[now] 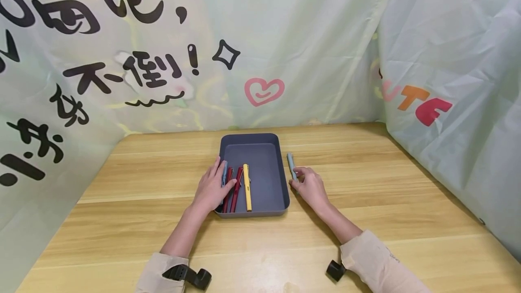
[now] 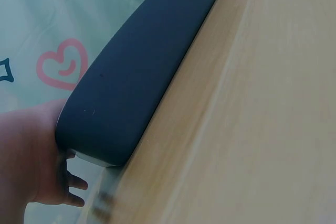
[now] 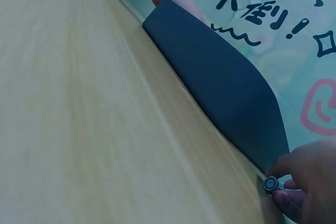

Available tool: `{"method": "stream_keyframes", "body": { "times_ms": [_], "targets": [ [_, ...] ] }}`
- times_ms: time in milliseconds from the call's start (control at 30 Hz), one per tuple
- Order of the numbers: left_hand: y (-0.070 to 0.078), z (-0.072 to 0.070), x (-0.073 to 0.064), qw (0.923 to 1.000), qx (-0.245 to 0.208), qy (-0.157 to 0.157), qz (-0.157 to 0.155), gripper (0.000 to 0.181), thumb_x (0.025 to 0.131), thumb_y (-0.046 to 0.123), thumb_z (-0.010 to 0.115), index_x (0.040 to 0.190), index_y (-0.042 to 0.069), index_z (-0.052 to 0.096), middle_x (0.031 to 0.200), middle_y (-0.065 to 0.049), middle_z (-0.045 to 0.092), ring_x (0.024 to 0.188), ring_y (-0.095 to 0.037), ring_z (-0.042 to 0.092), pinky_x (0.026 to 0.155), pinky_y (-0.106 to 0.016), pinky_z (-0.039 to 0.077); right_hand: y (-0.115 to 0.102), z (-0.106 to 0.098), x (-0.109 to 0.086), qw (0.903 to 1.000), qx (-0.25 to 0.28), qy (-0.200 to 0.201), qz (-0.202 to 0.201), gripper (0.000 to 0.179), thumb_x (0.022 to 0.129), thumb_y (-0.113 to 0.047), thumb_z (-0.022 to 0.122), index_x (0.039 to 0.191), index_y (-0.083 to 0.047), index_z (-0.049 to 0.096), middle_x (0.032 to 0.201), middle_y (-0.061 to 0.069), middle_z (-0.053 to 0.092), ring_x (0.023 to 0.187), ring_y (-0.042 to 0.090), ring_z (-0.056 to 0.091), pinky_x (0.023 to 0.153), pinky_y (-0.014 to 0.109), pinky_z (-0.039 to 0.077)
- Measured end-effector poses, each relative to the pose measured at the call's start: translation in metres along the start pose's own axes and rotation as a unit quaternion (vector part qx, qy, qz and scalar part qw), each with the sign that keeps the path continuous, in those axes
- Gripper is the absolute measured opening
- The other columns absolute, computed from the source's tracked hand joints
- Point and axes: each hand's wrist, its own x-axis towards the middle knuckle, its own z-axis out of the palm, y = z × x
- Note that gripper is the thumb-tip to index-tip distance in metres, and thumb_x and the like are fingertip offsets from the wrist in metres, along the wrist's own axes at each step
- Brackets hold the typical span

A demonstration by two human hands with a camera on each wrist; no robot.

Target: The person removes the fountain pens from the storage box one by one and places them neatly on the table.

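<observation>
A dark grey-blue tray (image 1: 268, 193) sits on the table. In its left part lie a yellow pen (image 1: 247, 189), two dark red pens (image 1: 234, 196) and a blue pen (image 1: 224, 173) by the left wall. My left hand (image 1: 211, 189) rests over the tray's left wall, thumb reaching inside above the red pens, the other fingers extended along the rim. My right hand (image 1: 311, 186) pinches a light grey-blue pen (image 1: 291, 162) between thumb and fingers, just outside the tray's right wall. That pen's round end (image 3: 270, 183) shows in the right wrist view.
The wooden table (image 1: 366, 180) extends to both sides of the tray. A printed curtain (image 1: 309, 49) hangs behind the table and along its sides. Black wrist cameras (image 1: 335, 270) are strapped at both sleeves.
</observation>
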Motion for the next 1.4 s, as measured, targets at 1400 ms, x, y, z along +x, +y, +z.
{"method": "stream_keyframes", "body": {
  "times_ms": [1400],
  "targets": [
    [0.003, -0.003, -0.001, 0.9988, 0.019, -0.014, -0.044, 0.078, 0.094, 0.044, 0.044, 0.147, 0.001, 0.006, 0.152, -0.015, 0.005, 0.134, -0.041, 0.01, 0.107, -0.052, 0.01, -0.035, -0.012, 0.002, 0.9993, -0.002, -0.01, -0.035, 0.027, 0.079, -0.004, 0.068, 0.104, 0.004, 0.064, 0.094, 0.014, 0.059, 0.071, 0.02, 0.059, 0.057, 0.029, 0.05]
  ]
}}
